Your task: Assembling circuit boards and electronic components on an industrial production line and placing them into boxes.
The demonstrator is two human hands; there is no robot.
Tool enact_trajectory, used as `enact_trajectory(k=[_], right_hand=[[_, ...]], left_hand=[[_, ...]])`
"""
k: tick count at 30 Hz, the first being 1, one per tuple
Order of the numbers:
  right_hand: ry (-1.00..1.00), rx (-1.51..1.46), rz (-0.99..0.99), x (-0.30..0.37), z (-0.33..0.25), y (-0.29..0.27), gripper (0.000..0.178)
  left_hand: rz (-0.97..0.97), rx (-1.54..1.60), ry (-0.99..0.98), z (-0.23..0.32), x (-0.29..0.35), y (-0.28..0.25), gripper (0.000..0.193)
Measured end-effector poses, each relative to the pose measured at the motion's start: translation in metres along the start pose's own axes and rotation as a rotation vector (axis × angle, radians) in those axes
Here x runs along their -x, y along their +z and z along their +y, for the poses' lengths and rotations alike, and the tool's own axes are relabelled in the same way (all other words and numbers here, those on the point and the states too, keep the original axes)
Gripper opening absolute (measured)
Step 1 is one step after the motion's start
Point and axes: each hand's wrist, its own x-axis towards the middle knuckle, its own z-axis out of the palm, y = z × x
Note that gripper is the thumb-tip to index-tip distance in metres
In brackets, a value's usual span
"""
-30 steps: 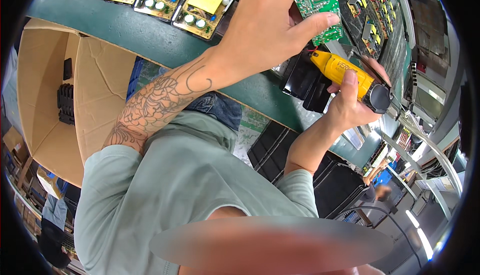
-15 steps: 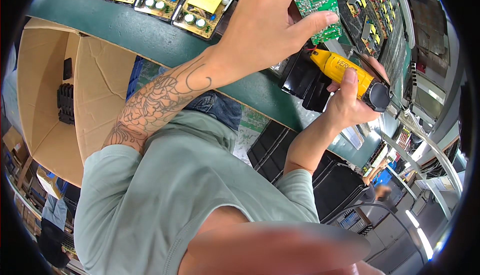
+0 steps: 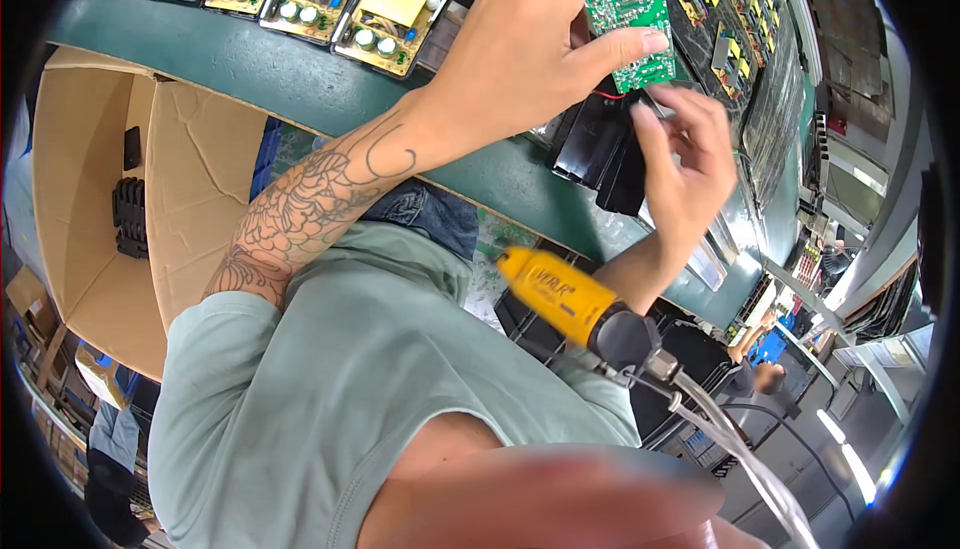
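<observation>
My left hand [image 3: 535, 49] grips a green circuit board [image 3: 630, 24] by its edges, thumb across its soldered side. A red wire [image 3: 608, 96] runs out below the board, above a black plastic case [image 3: 590, 144] on the bench. Just under the board's lower edge is my right hand [image 3: 690, 154], fingers loosely curled and apart, slightly blurred; I make out nothing in it. Nearer to me, a yellow handheld air tool [image 3: 560, 294] with a tapered nose and black round end hangs from its hose, in front of my right forearm and untouched by either hand.
Black cases holding populated boards [image 3: 390, 9] line the green bench [image 3: 200, 44] at the far left. Several smaller boards [image 3: 730, 54] lie on a dark surface to the right. An open cardboard box [image 3: 200, 199] stands left of me. A pale hose [image 3: 740, 449] trails from the tool.
My right hand has let go of the yellow tool, which has swung down and toward me. The emptied hand has moved up beside the red wire. My left hand still holds the board.
</observation>
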Motion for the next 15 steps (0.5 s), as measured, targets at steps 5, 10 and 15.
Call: enact_trajectory(k=[5,10,15], right_hand=[[-0.053,0.322,-0.098,0.000,0.003,0.000,0.007],[0.015,0.352,-0.135,0.000,-0.005,-0.001,0.007],[0.052,0.356,-0.142,0.000,-0.006,0.005,0.007]], left_hand=[[-0.001,-0.081,0.024,-0.008,0.004,0.003,0.030],[-0.034,-0.104,0.018,0.003,0.001,0.000,0.039],[-0.044,-0.064,-0.093,0.008,0.002,-0.001,0.044]])
